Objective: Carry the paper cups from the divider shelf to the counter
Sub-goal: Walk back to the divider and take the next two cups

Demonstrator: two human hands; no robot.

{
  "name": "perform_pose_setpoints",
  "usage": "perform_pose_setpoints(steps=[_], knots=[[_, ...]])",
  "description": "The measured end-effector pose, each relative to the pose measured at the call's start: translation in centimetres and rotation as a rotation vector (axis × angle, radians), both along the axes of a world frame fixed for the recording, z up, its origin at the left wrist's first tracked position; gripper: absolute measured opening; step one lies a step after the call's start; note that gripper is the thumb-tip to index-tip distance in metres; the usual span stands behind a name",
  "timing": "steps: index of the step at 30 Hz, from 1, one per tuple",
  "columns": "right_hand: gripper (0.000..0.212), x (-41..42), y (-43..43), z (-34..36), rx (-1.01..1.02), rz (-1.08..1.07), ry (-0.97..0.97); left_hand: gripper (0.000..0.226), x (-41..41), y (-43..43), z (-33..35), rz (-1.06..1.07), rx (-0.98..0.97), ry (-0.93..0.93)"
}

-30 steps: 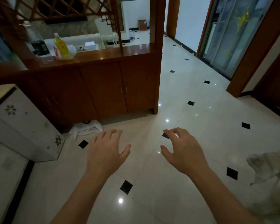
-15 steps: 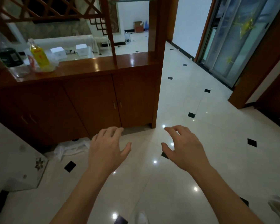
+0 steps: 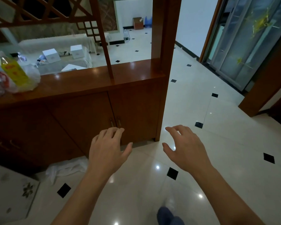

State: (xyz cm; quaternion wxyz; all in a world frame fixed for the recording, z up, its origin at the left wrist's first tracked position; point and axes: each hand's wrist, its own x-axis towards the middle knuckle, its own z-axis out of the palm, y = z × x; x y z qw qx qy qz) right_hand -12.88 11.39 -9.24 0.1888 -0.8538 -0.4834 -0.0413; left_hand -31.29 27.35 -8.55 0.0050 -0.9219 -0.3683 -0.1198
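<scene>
The wooden divider shelf (image 3: 94, 82) stands ahead and to the left, with cabinet doors below and lattice above. I see no paper cups in this view. My left hand (image 3: 106, 150) hovers palm down in front of the cabinet doors, fingers spread and holding nothing. My right hand (image 3: 184, 147) hovers beside it over the tiled floor, fingers apart and likewise holding nothing.
A yellow-labelled bottle (image 3: 13, 71) in a plastic bag (image 3: 30, 78) sits on the shelf's left end. A white bag (image 3: 65, 168) lies on the floor by the cabinet. A white box (image 3: 10, 189) is at lower left. Glossy tiled floor runs past the shelf's right post (image 3: 166, 62) toward glass doors (image 3: 243, 43).
The view has moved closer to the divider shelf, which now looms larger. Both hands keep their open, hovering pose. A foot has come into view at the bottom.
</scene>
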Motion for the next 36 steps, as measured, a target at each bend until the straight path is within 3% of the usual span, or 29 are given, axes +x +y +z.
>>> perform_pose_setpoints(steps=[16, 22, 30, 36], knots=[[0.049, 24.5, 22.4, 2.3, 0.035, 0.158, -0.009, 0.062, 21.7, 18.8, 2.5, 0.179, 0.019, -0.031], [0.051, 29.9, 29.5, 3.9, 0.028, 0.231, 0.009, 0.062, 25.8, 23.7, 4.1, 0.258, 0.005, -0.072], [0.051, 32.3, 36.5, 9.6, 0.18, 0.284, -0.058, 0.057, 27.2, 30.0, 9.6, 0.279, 0.099, -0.255], [0.053, 32.3, 40.0, 17.0, 0.489, 0.324, -0.192, 0.052, 27.1, 34.0, 17.2, 0.175, 0.235, -0.59]])
